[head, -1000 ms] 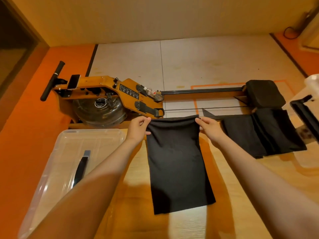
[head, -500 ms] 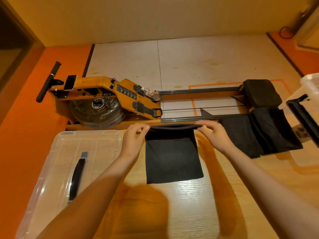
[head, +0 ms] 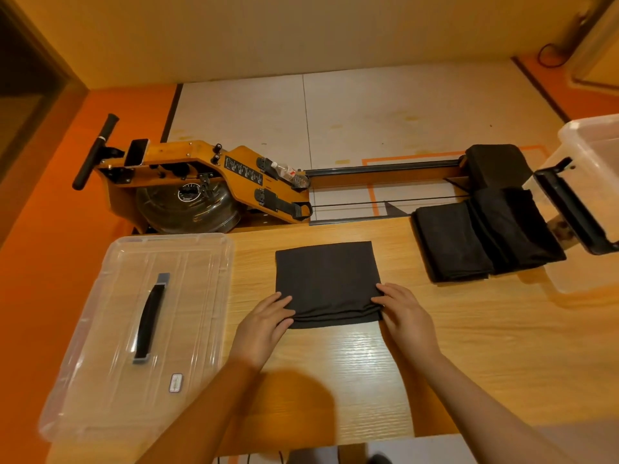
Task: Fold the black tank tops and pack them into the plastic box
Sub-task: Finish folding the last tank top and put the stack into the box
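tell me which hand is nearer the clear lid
Left. The left hand holds the tank top's corner beside the clear lid; the right hand holds the opposite corner, farther away.

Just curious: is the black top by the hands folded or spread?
Folded: the black tank top shows stacked layers along its near edge.

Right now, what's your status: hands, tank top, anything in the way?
Left hand, right hand: pinching near corners of the folded tank top. Top flat on table. Black pile sits between it and the plastic box.
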A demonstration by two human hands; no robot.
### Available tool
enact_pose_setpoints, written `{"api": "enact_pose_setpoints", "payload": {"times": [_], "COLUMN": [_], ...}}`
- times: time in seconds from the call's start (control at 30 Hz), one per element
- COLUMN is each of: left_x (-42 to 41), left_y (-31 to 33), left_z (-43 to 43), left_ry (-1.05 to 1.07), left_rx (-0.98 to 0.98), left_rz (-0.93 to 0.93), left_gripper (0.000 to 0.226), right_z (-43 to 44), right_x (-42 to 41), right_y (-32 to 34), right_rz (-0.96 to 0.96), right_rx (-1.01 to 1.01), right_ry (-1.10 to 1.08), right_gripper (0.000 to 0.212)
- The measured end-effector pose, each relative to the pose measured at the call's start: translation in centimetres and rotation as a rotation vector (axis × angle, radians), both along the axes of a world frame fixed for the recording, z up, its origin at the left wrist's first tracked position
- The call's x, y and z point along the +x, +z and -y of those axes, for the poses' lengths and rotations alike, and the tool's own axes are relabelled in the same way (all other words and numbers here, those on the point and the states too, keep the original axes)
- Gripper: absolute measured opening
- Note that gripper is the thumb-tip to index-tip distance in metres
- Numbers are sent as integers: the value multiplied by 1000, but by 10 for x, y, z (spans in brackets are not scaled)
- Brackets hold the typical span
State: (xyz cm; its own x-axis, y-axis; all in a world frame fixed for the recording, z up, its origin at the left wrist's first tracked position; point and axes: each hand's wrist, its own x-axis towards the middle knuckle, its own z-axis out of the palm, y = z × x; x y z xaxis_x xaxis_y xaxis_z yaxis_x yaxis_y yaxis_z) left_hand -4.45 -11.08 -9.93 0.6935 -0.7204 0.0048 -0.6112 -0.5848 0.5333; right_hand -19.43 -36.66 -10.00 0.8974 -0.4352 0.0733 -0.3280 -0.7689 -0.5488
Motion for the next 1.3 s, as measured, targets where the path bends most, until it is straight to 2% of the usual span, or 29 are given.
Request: {"api": "enact_pose_setpoints", "payload": {"times": [0.23, 0.37, 0.57, 0.67, 0.8, 0.87, 0.97, 1.07, 1.17, 1.23, 1.3], "left_x": [-2, 0, -1, -4, -5, -1, 4, 5, -4, -16, -25], "left_y": [1, 5, -3, -4, 6, 5, 5, 10, 12, 8, -6], "left_z": [-6, -4, -13, -16, -7, -5, -4, 3, 28, 48, 58], "left_ry": [93, 200, 245, 275, 447, 487, 575, 615, 538, 445, 298], "left_rx": [-43, -75, -44, -149, -379, -396, -339, -309, -188, -34, 137], "left_rz": [40, 4, -59, -107, -243, -251, -256, -126, -24, -13, -3], "left_gripper": [17, 23, 20, 19, 26, 25, 20, 18, 36, 51, 53], "right_z": [-3, -7, -25, -28, -31, -33, -33, -36, -40, -38, -34], "right_x": [-8, -15, -16, -16, -9, -14, -26, -14, 21, 46, 64], "right_y": [2, 0, -1, 2, 4, -3, -10, 0, 7, 2, -8], "right_rz": [48, 39, 64, 84, 117, 74, -4, 37, 80, -2, -130], "right_rx": [-23, -101, -154, -143, -104, -108, -92, -71, -110, -179, -269], "right_ry": [41, 113, 253, 275, 262, 314, 297, 212, 204, 216, 254], "right_gripper": [34, 38, 40, 40, 26, 26, 28, 34, 38, 43, 49]}}
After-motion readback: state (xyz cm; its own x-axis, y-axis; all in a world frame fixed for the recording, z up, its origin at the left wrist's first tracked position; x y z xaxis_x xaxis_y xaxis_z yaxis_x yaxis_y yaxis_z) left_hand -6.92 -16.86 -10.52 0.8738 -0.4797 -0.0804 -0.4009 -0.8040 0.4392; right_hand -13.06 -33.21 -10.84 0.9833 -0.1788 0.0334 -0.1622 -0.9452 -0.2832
